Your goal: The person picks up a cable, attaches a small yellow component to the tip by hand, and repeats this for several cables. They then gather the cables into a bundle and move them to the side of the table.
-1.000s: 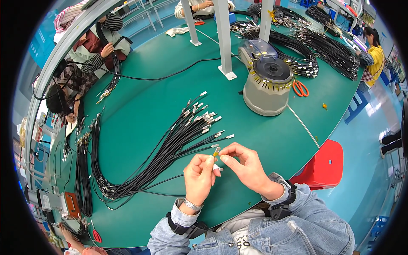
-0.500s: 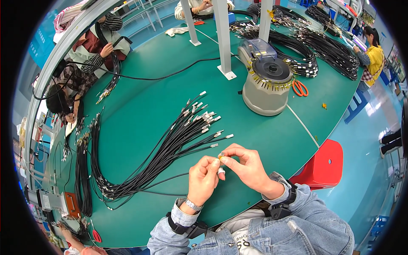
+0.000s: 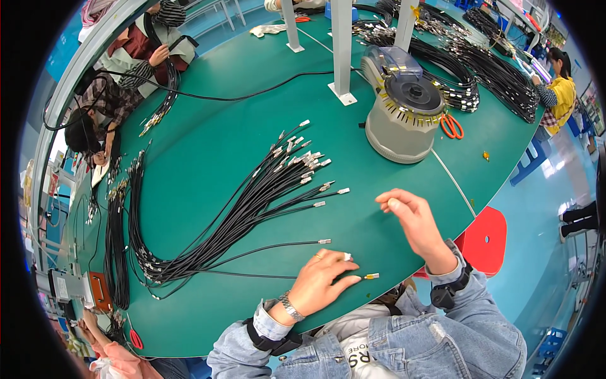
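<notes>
My left hand [image 3: 320, 282] rests low over the table, its fingers parted around a black cable that runs beneath it. Beyond the thumb lies the cable's silver connector [image 3: 373, 276], with yellow tape behind it. A white cover sits on one fingertip, and a ring and a metal watch are on this hand and wrist. My right hand [image 3: 416, 221] hovers to the right, fingers loosely bent and thumb apart, with nothing visible in it. One black cable with a silver connector [image 3: 324, 241] lies just past my left hand, beside a large bundle of black cables [image 3: 240, 221].
A round tape dispenser [image 3: 404, 120] with yellow strips around its rim stands ahead on the green table [image 3: 208, 139]. Near it are orange-handled scissors [image 3: 452, 126] and a grey post [image 3: 341, 57]. More cable coils [image 3: 492, 76] lie far right. A red stool [image 3: 486, 240] stands beside the table; people work around it.
My hands have parted. The left has lowered to the table with the cable, whose taped connector now shows; the right has moved right and away from it.
</notes>
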`<action>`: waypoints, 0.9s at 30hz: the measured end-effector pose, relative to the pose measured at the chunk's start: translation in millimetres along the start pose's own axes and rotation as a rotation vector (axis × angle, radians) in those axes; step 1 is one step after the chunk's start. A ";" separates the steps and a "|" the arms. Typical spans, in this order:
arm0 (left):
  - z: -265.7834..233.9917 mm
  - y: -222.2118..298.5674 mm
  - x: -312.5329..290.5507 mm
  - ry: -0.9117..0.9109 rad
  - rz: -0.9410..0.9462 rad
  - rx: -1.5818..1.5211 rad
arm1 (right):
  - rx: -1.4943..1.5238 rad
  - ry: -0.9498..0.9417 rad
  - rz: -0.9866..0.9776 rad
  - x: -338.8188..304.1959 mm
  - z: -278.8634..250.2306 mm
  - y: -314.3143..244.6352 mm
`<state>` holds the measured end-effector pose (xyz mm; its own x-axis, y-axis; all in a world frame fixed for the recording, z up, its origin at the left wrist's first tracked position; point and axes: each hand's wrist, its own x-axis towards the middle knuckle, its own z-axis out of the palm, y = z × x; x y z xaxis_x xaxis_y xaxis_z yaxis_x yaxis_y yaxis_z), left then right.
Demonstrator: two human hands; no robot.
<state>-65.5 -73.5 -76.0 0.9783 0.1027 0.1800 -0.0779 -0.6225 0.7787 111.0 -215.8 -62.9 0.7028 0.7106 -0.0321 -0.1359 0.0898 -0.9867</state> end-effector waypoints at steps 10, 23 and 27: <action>-32.0 -41.4 3.4 0.181 -0.041 0.451 | -0.195 0.323 -0.250 28.0 -81.2 -41.5; -36.6 -29.1 16.0 0.232 -0.117 0.188 | -0.422 0.444 -0.120 124.2 -171.8 -94.5; -40.0 -37.2 17.8 0.215 -0.073 0.193 | -0.651 0.316 0.021 161.6 -174.7 -113.4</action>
<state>-52.9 -17.4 -77.8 0.9154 0.3018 0.2664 0.0495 -0.7413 0.6693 362.0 -233.0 15.8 0.8864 0.4629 0.0004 0.2227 -0.4257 -0.8770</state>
